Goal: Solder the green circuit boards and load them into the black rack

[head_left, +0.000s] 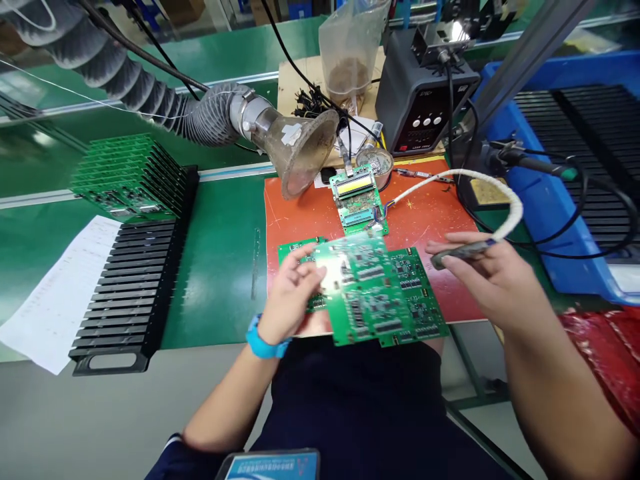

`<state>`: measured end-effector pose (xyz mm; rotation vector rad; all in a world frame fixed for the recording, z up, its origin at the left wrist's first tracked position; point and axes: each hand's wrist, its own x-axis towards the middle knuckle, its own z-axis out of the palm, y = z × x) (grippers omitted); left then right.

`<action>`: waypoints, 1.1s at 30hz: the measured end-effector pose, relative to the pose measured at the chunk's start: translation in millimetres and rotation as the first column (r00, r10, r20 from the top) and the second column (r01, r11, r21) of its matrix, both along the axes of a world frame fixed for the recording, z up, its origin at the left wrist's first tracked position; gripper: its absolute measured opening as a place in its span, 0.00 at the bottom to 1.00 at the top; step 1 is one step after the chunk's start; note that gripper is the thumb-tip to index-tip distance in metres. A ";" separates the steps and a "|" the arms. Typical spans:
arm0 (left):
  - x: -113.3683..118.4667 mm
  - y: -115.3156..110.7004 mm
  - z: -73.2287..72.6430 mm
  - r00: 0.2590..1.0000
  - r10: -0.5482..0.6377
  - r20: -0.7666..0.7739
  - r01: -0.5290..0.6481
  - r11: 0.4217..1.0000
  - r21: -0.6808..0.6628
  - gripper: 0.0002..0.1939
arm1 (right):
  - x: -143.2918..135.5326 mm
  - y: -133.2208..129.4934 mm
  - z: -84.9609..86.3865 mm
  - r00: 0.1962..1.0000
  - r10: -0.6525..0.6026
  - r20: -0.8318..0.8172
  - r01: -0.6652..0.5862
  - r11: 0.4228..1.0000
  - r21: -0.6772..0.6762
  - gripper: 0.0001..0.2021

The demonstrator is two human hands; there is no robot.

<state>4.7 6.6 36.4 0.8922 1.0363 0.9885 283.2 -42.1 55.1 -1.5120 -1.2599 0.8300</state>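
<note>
My left hand (295,287), with a blue band at the wrist, pinches the left edge of a green circuit board (370,293). That board is tilted, slightly blurred, and overlaps other green boards (420,293) lying on the red mat. In my right hand (480,273) is a dark handheld probe (463,252), its white sleeved cable (513,200) curving back to a small tester board (355,197). The tester board carries a display and a blue socket, and sits just beyond the held board. My right hand is apart from the boards, to their right.
A fume extractor funnel (307,153) hangs over the mat's back left. Upright green boards (130,177) fill part of a black rack (135,287), beside a paper sheet (60,287). A soldering station (423,93) stands behind; a blue bin (555,227) is at right.
</note>
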 end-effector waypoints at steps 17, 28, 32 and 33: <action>-69.7 31.6 -45.5 0.725 0.239 -0.646 -0.052 0.954 0.295 0.31 | -15.8 8.2 -15.6 0.931 0.111 0.348 -0.091 0.993 -0.072 0.13; -12.0 -7.8 -12.2 0.557 0.487 -0.673 0.363 0.586 0.724 0.15 | -17.0 6.4 -14.9 0.885 0.112 0.451 -0.092 0.994 -0.068 0.11; 24.7 -32.3 -6.3 0.697 0.021 -0.717 0.686 0.269 0.676 0.16 | -18.7 6.5 -16.8 0.885 0.086 0.457 -0.083 0.996 -0.027 0.11; 29.6 -35.0 -9.3 0.684 -0.019 -0.730 0.712 0.234 0.661 0.18 | -19.3 6.9 -17.8 0.883 0.074 0.463 -0.076 0.997 -0.013 0.10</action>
